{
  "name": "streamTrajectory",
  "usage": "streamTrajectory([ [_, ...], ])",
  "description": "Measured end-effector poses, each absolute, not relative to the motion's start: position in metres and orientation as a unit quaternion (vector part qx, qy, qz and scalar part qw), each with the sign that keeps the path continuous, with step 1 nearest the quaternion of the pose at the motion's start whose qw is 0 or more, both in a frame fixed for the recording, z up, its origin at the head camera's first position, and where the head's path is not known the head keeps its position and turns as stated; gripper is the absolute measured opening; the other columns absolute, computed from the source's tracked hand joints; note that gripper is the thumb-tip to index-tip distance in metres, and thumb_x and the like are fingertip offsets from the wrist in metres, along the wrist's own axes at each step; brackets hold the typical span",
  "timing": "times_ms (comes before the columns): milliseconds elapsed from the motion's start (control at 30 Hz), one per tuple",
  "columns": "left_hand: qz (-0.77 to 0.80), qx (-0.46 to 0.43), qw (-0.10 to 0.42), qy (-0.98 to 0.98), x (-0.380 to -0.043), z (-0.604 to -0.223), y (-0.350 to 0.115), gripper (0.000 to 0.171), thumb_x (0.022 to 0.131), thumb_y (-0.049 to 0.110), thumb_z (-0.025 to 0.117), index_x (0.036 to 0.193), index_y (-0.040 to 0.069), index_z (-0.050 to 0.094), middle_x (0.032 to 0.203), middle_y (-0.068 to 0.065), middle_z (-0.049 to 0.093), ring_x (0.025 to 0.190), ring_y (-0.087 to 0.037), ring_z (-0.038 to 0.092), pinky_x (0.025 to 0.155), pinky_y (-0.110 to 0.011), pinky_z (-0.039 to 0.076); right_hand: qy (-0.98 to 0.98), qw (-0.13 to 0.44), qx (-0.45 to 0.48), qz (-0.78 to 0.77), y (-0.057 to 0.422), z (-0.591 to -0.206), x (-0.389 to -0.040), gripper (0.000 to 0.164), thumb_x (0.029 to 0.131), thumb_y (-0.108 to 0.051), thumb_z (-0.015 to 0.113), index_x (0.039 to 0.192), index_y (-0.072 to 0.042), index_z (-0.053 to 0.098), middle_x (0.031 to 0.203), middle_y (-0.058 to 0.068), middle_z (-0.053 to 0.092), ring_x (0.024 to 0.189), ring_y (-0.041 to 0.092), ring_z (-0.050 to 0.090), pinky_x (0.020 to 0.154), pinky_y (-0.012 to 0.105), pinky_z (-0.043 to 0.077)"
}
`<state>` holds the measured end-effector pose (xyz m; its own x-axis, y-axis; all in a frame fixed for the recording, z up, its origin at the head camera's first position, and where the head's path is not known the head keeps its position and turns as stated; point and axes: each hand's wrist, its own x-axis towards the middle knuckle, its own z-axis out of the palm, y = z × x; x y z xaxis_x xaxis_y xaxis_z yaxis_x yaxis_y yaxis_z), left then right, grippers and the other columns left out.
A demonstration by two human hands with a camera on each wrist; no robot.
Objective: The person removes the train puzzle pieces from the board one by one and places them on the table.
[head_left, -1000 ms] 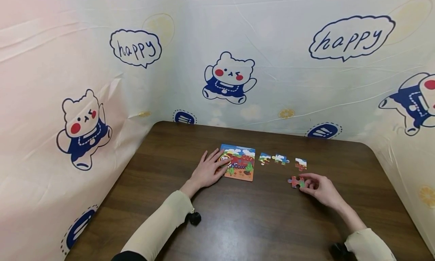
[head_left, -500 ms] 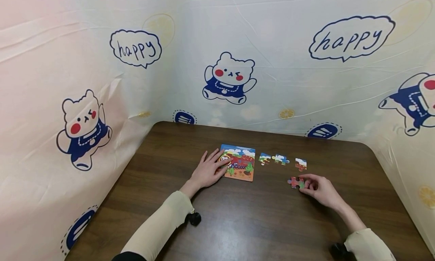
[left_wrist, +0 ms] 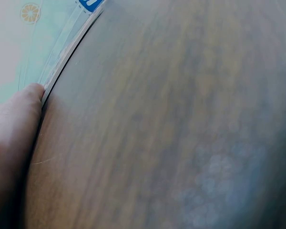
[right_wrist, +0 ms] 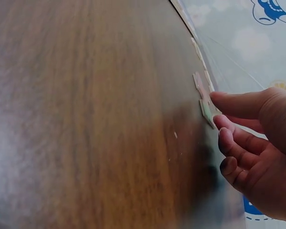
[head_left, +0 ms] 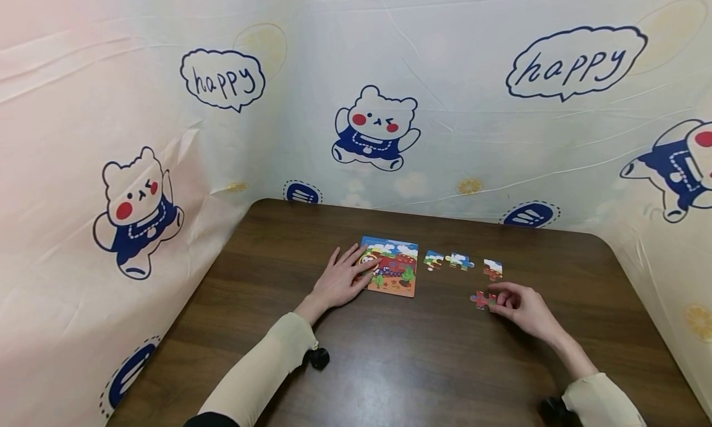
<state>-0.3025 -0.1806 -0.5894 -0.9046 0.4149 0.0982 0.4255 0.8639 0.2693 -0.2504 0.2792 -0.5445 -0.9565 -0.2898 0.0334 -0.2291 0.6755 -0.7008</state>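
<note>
My left hand (head_left: 343,279) rests with fingers spread on the left part of a colourful picture puzzle board (head_left: 397,285), which shows a red vehicle, a blue sky and orange ground. In the left wrist view only part of this hand (left_wrist: 14,129) shows at the edge. Right of the board, my right hand (head_left: 524,308) pinches a red and green jigsaw piece (head_left: 481,300) at its right end, between thumb and fingertips. The right wrist view shows the same piece (right_wrist: 200,86) edge-on, low over the table. Another jigsaw piece (head_left: 492,268), white above and red below, lies just behind it.
Two more jigsaw pieces, one at the board's right (head_left: 433,259) and one beside it (head_left: 459,261), lie in a row on the brown wooden table (head_left: 356,365). A printed curtain (head_left: 473,136) with bears and "happy" bubbles surrounds the table's back and sides.
The red and green piece has turned slightly in my right hand, and less of its green end shows. My left hand and the board have stayed in place.
</note>
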Motion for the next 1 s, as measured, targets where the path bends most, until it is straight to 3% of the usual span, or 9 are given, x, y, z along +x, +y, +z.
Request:
streamTrajectory([
  [467, -0.149, -0.188, 0.007, -0.971, -0.302, -0.59, -0.18, 0.073, 0.112, 0.062, 0.047, 0.174, 0.025, 0.035, 0.184, 0.005, 0.028, 0.173, -0.023, 0.022, 0.141, -0.061, 0.011, 0.905, 0.036, -0.165, -0.389, 0.248, -0.533, -0.266, 0.039, 0.095, -0.007, 0.085, 0.131, 0.005, 0.073, 0.092, 0.005, 0.073, 0.071, 0.002, 0.057, 0.064, 0.021, 0.049],
  [667, -0.144, -0.188, 0.011, -0.972, -0.302, -0.589, -0.179, 0.075, 0.112, 0.062, 0.046, 0.174, 0.022, 0.034, 0.184, 0.004, 0.029, 0.173, -0.022, 0.023, 0.141, -0.061, 0.012, 0.892, 0.036, -0.194, -0.406, 0.218, -0.529, -0.278, 0.039, 0.096, -0.003, 0.082, 0.133, 0.006, 0.071, 0.097, 0.009, 0.075, 0.072, 0.003, 0.059, 0.062, 0.023, 0.052],
  [1000, -0.141, -0.187, 0.013, -0.972, -0.302, -0.589, -0.18, 0.077, 0.112, 0.062, 0.047, 0.175, 0.021, 0.031, 0.183, 0.002, 0.029, 0.173, -0.022, 0.024, 0.141, -0.061, 0.012, 0.887, 0.037, -0.224, -0.403, 0.174, -0.53, -0.297, 0.039, 0.097, -0.003, 0.082, 0.133, 0.006, 0.071, 0.103, 0.013, 0.079, 0.081, 0.007, 0.06, 0.071, 0.021, 0.051],
])
